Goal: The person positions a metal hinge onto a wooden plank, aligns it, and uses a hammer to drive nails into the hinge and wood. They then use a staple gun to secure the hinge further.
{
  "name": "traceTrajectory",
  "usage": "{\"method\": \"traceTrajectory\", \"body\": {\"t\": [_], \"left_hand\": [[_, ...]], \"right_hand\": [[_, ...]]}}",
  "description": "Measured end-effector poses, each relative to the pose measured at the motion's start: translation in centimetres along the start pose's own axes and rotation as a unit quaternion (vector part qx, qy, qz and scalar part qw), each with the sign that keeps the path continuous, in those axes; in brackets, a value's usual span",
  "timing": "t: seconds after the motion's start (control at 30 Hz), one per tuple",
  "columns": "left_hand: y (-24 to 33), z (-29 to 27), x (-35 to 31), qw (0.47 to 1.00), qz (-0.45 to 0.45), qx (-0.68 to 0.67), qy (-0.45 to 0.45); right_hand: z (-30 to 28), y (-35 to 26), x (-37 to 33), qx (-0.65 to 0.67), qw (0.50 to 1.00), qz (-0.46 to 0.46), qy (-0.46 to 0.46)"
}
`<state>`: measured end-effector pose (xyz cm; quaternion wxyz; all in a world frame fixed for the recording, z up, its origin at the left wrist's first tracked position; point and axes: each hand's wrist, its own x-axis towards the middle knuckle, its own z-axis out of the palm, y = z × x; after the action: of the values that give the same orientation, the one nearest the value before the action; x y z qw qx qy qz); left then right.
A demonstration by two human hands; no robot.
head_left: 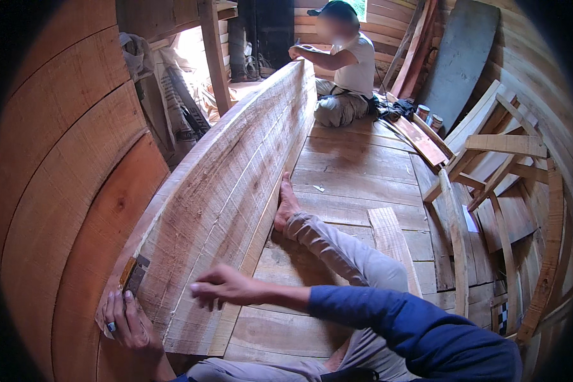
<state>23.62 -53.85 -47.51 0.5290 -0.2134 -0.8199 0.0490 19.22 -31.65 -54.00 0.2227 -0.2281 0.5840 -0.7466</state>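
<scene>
A long, wide wooden plank [226,184] stands on its edge and runs away from me. At its near end, my left hand [130,321] is closed over the upper edge. Its fingertips press against a small square-like tool [134,272] with a dark metal plate and a yellowish side, lying on that edge. Over the plank's broad face hovers my right hand [229,286], slightly blurred. Its fingers are bent together, and whatever may be in them cannot be made out. My bare foot [286,207] rests against the plank's lower side.
Another person [347,70] sits at the plank's far end, arms on it. Curved wooden frames [506,146] stand at the right, near a leaning grey board [459,60]. A short board [391,239] lies on the plank floor [356,172]. Wall planks [76,159] rise close at left.
</scene>
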Motion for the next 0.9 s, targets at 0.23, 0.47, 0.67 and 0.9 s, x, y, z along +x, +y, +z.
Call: {"method": "traceTrajectory", "body": {"t": [0.23,0.47,0.67,0.9], "left_hand": [[0.0,-0.4,0.0,0.999,-0.01,0.027,-0.018],[-0.7,-0.4,-0.4,1.0,-0.006,0.023,-0.017],[-0.4,0.1,-0.6,0.999,-0.02,0.016,-0.021],[-0.7,0.0,-0.6,1.0,-0.019,-0.005,-0.016]], "right_hand": [[-14.6,3.8,-5.5,-0.291,0.95,0.064,0.093],[-24.0,5.8,-10.8,-0.645,0.76,0.048,0.072],[-23.1,8.3,-13.3,-0.677,0.713,0.077,0.166],[-20.8,5.7,-11.7,-0.624,0.72,0.243,0.184]]}}
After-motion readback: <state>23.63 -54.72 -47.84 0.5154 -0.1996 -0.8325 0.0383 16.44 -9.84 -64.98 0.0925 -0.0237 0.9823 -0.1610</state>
